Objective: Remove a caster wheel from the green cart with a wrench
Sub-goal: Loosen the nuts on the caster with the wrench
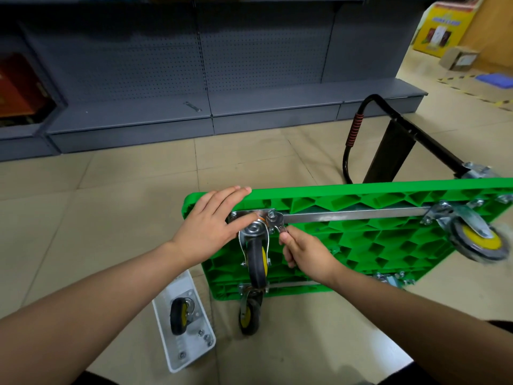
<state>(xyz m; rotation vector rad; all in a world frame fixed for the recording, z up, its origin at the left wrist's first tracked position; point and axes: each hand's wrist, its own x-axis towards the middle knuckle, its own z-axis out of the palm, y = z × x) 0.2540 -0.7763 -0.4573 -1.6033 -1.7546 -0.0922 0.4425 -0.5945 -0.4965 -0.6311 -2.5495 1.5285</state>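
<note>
The green cart (361,245) lies upside down on the floor, ribbed underside facing me. A caster wheel (256,262) with a black tyre and yellow hub stands at its near left corner on a metal plate. My left hand (211,220) lies flat with straight fingers over that corner, thumb touching the plate. My right hand (305,254) grips the handle of a small silver wrench (277,222), whose head sits on a nut at the plate's right side. The lower part of the wrench is hidden in my fingers.
A white tray (169,340) at my lower left holds a loose caster (180,315) and several nuts. Other casters sit at the cart's right (474,240) and near edge (249,312). The black handle (355,132) lies folded behind. A second wrench (193,106) lies on the grey shelf base.
</note>
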